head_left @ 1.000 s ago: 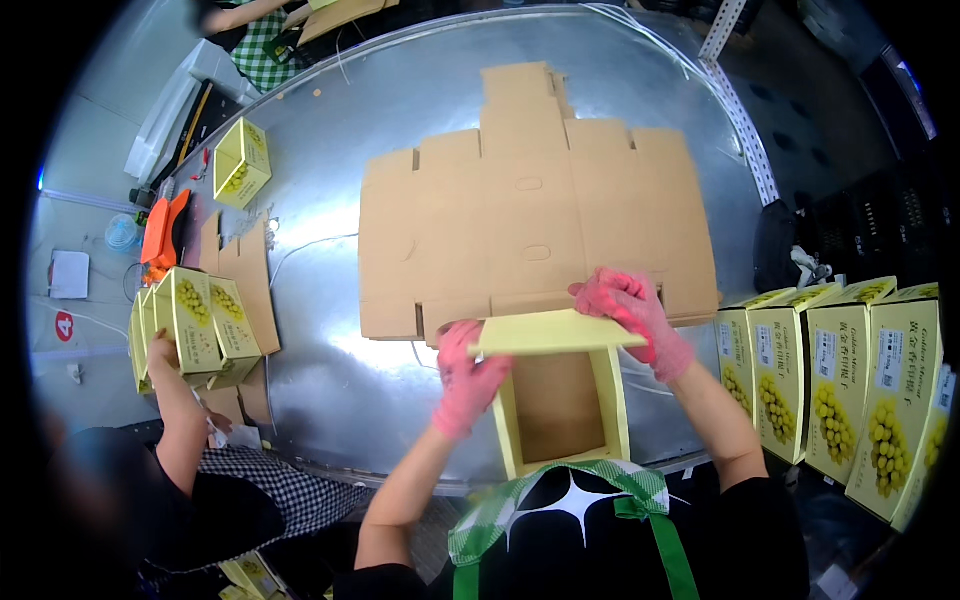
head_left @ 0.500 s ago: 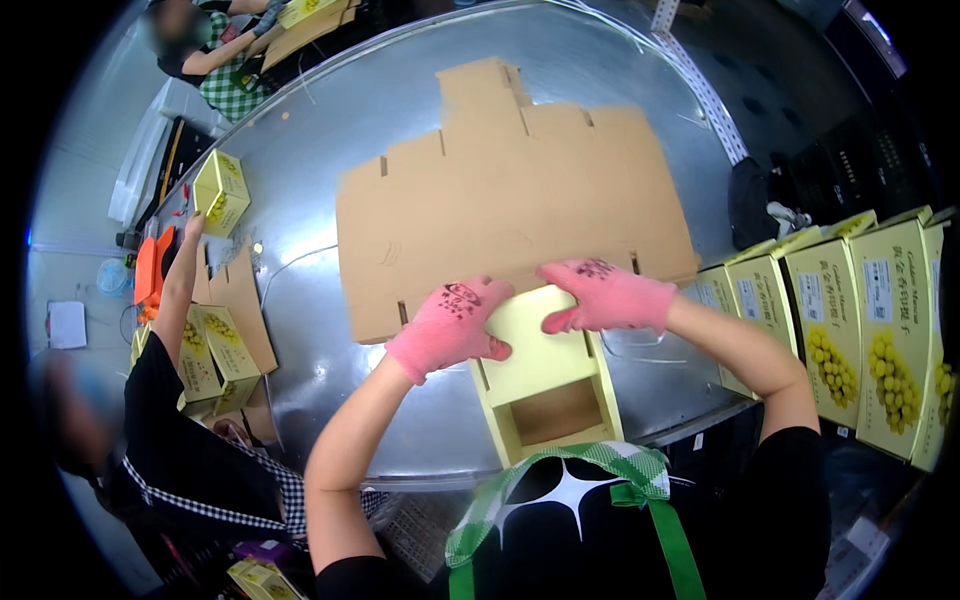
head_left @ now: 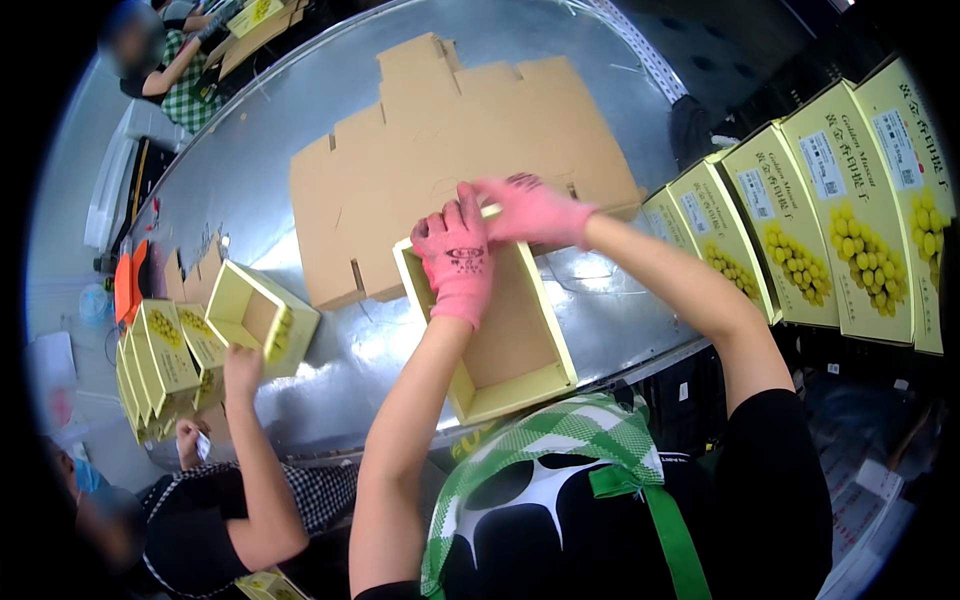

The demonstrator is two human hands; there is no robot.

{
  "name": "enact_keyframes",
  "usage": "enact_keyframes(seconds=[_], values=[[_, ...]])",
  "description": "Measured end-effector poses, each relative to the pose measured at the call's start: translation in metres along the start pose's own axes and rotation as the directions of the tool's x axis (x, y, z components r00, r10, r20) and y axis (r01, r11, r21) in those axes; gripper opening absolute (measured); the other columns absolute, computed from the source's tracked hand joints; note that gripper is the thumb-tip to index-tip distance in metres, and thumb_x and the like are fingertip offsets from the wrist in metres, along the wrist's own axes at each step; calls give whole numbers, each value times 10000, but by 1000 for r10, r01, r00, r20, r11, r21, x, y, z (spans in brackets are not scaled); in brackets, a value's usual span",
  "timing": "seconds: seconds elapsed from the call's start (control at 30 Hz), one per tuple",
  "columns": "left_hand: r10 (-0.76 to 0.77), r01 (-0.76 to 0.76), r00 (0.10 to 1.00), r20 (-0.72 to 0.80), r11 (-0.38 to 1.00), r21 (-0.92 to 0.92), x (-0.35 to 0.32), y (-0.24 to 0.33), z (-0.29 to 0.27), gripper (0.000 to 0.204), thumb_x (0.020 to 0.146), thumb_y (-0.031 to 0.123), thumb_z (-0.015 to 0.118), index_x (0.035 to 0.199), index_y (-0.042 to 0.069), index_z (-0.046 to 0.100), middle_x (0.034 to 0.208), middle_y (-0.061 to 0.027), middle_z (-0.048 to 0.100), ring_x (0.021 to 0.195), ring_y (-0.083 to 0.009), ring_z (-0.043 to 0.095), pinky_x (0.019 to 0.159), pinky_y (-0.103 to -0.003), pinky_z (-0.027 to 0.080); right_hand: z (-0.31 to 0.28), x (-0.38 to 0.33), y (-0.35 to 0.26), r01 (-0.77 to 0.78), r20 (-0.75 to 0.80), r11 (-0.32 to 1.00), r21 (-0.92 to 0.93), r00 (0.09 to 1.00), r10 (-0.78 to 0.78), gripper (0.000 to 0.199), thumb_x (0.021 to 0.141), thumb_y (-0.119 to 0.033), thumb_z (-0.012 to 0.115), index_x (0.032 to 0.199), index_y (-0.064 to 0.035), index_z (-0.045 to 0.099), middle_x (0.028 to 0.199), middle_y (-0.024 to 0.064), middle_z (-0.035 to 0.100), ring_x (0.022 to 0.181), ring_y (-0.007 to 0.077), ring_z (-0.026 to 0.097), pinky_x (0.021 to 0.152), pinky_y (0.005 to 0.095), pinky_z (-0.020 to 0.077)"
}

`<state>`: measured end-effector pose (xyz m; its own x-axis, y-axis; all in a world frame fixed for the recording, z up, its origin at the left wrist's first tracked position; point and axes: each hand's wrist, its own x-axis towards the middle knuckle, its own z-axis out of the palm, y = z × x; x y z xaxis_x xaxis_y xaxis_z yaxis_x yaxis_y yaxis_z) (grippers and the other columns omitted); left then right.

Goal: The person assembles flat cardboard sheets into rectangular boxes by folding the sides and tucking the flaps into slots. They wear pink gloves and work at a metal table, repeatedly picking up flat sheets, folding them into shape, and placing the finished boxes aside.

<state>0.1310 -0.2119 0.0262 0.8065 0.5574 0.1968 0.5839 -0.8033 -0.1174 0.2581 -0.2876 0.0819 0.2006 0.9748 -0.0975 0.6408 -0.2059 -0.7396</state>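
Note:
A pale yellow carton (head_left: pixel 563 347) with a brown inside stands open side up in front of me, at the table's near edge. My left hand (head_left: pixel 455 262), in a pink glove, reaches over its far left corner. The fingers close on the far wall, partly hidden by the hand itself. My right hand (head_left: pixel 535 212), also in pink, is at the same far edge, close against the left fingers. Motion smears its fingers, so their grip is unclear. Flat brown cardboard blanks (head_left: pixel 450 140) lie stacked just beyond the carton.
Upright yellow cartons with grape pictures (head_left: pixel 790 260) stand in a row at right. On the left, a co-worker's hand (head_left: pixel 243 375) is at another open carton (head_left: pixel 232 290), beside more cartons (head_left: pixel 160 350) and an orange object (head_left: pixel 130 280). Another person works at the far left.
The carton's pale top panel no longer covers its opening, and its brown inside shows. My hands have come together at its far edge. At left, the co-worker's open carton has come nearer.

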Motion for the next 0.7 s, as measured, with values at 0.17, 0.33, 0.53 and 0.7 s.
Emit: enact_keyframes(seconds=[0.17,0.33,0.53,0.7], values=[[0,-3,996,-93,999,-32,1,4,14,1009,564,474,792,1372,104,316,1221,-89,474,1030,-260,510,933,-473,352,25,-12,58,-55,-8,599,799,995,103,562,971,-490,366,1298,-44,465,1232,91,542,1172,181,476,1005,300,356],[12,-25,958,-286,999,-40,-3,2,32,1037,470,485,821,1328,120,365,1251,-96,426,1117,-292,427,941,-502,340,62,-9,41,-38,-165,706,708,962,217,608,975,-517,274,1190,-9,531,1172,152,554,1105,231,506,989,323,352],[29,-60,878,-478,997,-49,1,1,49,946,415,419,838,1220,129,434,1245,-79,383,1151,-291,378,956,-542,334,72,-4,51,-43,-182,686,726,951,251,602,976,-512,268,1124,1,546,1116,154,542,1064,264,496,974,334,347],[-12,11,835,-551,1000,-5,2,6,59,673,550,255,783,1130,133,465,1187,-62,378,1120,-268,382,952,-536,357,84,-1,48,-12,-160,486,874,937,310,577,980,-505,281,1091,-1,539,1059,134,544,979,231,520,919,326,385]])
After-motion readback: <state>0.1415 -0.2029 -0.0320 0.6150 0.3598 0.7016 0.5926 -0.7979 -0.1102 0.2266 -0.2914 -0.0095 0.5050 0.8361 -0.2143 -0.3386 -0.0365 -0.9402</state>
